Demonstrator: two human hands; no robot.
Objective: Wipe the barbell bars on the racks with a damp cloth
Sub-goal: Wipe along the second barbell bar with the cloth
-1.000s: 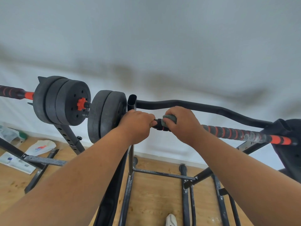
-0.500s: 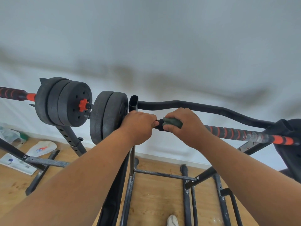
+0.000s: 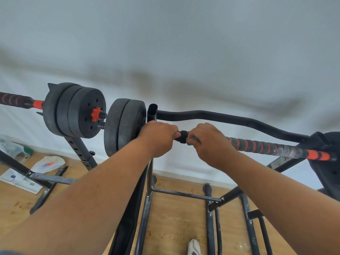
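Note:
A black and red barbell bar (image 3: 261, 146) lies across the rack, running from the centre to the right. My left hand (image 3: 158, 138) is closed around the bar just right of two black weight plates (image 3: 125, 126). My right hand (image 3: 207, 142) grips the bar a little further right, with a grey-green cloth (image 3: 191, 139) wrapped under its fingers; only a small fold of the cloth shows. A second barbell with black plates (image 3: 73, 111) and a red collar rests on a rack at the left.
A black curved bar (image 3: 230, 119) runs behind the gripped one. A black rack upright (image 3: 152, 112) stands beside my left hand. Black frame tubes (image 3: 184, 195) cross the wooden floor below. A plastic bag (image 3: 47, 163) and papers lie at the left. A shoe (image 3: 194, 247) shows at the bottom.
My right hand has turned on the bar, so the cloth fold has shifted from the top of the hand to its left underside. My left hand has stayed in place.

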